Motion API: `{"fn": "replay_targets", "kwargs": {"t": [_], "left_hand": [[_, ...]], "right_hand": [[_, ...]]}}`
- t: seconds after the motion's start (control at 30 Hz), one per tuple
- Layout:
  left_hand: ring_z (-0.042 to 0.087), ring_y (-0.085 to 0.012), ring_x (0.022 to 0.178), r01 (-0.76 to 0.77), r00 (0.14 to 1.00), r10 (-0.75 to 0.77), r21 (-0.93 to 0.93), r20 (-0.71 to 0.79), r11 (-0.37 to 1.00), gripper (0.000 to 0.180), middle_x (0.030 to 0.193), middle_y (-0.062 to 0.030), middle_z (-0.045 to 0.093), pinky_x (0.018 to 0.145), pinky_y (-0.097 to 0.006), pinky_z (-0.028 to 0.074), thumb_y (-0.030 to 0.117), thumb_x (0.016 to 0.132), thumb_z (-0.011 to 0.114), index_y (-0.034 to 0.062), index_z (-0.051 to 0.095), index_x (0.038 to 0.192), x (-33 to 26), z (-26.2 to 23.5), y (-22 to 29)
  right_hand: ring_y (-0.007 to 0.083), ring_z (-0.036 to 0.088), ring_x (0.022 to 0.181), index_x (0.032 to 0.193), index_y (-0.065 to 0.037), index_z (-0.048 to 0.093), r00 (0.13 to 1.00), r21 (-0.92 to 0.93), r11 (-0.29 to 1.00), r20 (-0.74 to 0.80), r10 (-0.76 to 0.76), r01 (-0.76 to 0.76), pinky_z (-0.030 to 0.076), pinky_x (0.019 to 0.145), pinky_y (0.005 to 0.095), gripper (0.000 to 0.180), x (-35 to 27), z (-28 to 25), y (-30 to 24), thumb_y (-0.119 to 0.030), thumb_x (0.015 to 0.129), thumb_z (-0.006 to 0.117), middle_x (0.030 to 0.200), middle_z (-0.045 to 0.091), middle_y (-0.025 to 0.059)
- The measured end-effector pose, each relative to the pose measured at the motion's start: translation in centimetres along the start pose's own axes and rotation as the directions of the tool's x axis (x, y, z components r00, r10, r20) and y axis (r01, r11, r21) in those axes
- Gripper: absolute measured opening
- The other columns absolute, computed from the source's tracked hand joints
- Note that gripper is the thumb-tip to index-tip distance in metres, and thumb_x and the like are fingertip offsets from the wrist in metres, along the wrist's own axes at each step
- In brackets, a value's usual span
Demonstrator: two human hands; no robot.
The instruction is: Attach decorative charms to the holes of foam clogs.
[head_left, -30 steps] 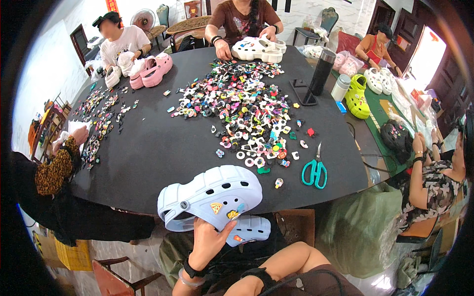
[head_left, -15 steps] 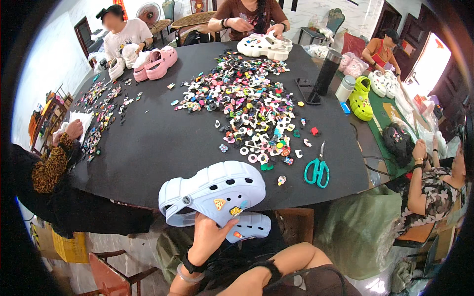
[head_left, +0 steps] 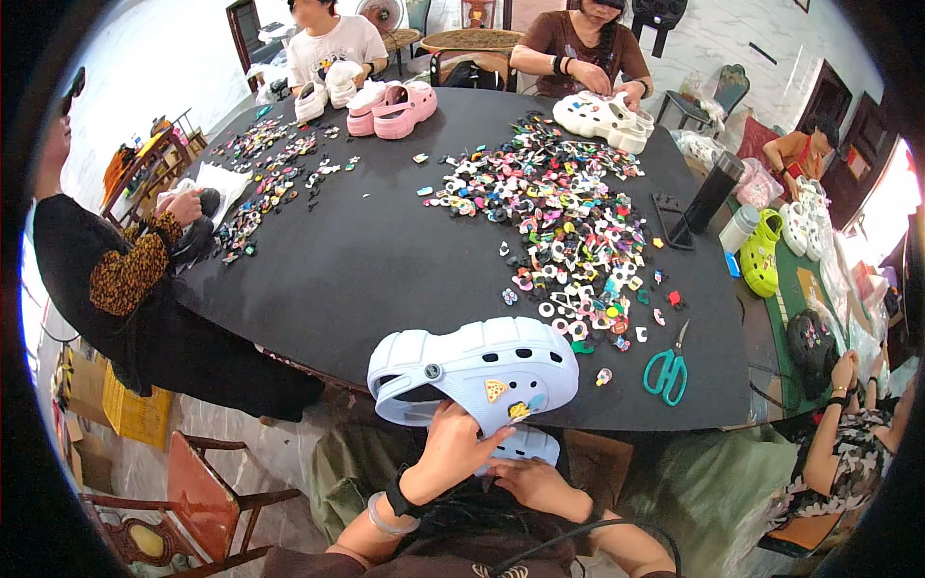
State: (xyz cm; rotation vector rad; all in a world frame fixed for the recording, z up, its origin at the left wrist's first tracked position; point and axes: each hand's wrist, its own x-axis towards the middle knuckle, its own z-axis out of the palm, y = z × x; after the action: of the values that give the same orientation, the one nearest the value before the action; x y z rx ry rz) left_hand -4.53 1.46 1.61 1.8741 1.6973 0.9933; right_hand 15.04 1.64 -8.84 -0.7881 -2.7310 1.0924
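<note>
My left hand [head_left: 451, 457] grips a pale blue clog [head_left: 462, 352] by its side opening, over the table's near edge. Pizza-shaped and other small charms sit in the clog's upper holes, while several side holes are bare. Below hangs a second pale blue clog [head_left: 533, 445], mostly hidden by the first and by my hands. With bent fingers, my right hand [head_left: 540, 485] holds the lower edge of this second clog; its fingertips are partly hidden. A black band and a bangle circle my left wrist.
A heap of colourful shoe charms [head_left: 568, 222] covers the dark table [head_left: 337, 279]. Teal scissors [head_left: 667, 374], a phone [head_left: 672, 220] and a black bottle [head_left: 716, 193] lie or stand to the right. Pink clogs [head_left: 400, 111] and white clogs [head_left: 602, 120] are at the far side. Co-workers surround the table.
My right hand has come into view at the lower clog. The view has swung left, so the table appears shifted right. My left hand keeps its hold on the upper clog.
</note>
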Motion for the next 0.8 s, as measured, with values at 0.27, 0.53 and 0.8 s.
{"fn": "replay_targets", "kwargs": {"t": [0.27, 0.53, 0.8], "left_hand": [[0.056, -0.0381, 0.102, -0.048, 0.999, 0.048, -0.007, -0.015, 0.999, 0.040, 0.107, -0.0205, 0.062, 0.090, -0.044, 0.042, 0.019, 0.071, 0.076, -0.0004, 0.064, 0.104, -0.7, 0.3, -0.8], [0.057, -0.0390, 0.099, -0.069, 0.997, 0.067, -0.052, -0.036, 0.996, 0.042, 0.103, -0.0200, 0.063, 0.088, -0.044, 0.044, 0.015, 0.067, 0.077, -0.0012, 0.065, 0.103, -0.5, 0.6, -0.7], [0.059, -0.0377, 0.096, -0.075, 0.997, 0.076, -0.033, 0.034, 0.997, 0.034, 0.101, -0.0189, 0.064, 0.085, -0.042, 0.046, 0.015, 0.068, 0.077, -0.0004, 0.067, 0.097, -0.8, -0.8, -1.5]], "right_hand": [[0.0272, 0.053, 0.100, 0.121, -0.005, 0.049, 0.999, -0.611, 0.791, 0.043, 0.004, 0.023, 0.043, 0.084, 0.0469, 0.062, 3.8, 3.2, 0.7, -0.034, 0.071, 0.072, 0.114, 0.052, 0.0116], [0.0349, 0.043, 0.112, 0.120, -0.004, 0.051, 0.977, -0.575, 0.816, -0.134, -0.167, 0.060, 0.038, 0.095, 0.0522, 0.072, 3.9, 4.2, 1.0, -0.043, 0.064, 0.075, 0.118, 0.047, 0.0170], [0.0274, 0.051, 0.104, 0.114, -0.005, 0.051, 0.956, -0.451, 0.892, -0.251, -0.152, 0.024, 0.042, 0.087, 0.0439, 0.053, 3.8, 3.7, 0.7, -0.029, 0.070, 0.069, 0.109, 0.055, 0.0123]]}}
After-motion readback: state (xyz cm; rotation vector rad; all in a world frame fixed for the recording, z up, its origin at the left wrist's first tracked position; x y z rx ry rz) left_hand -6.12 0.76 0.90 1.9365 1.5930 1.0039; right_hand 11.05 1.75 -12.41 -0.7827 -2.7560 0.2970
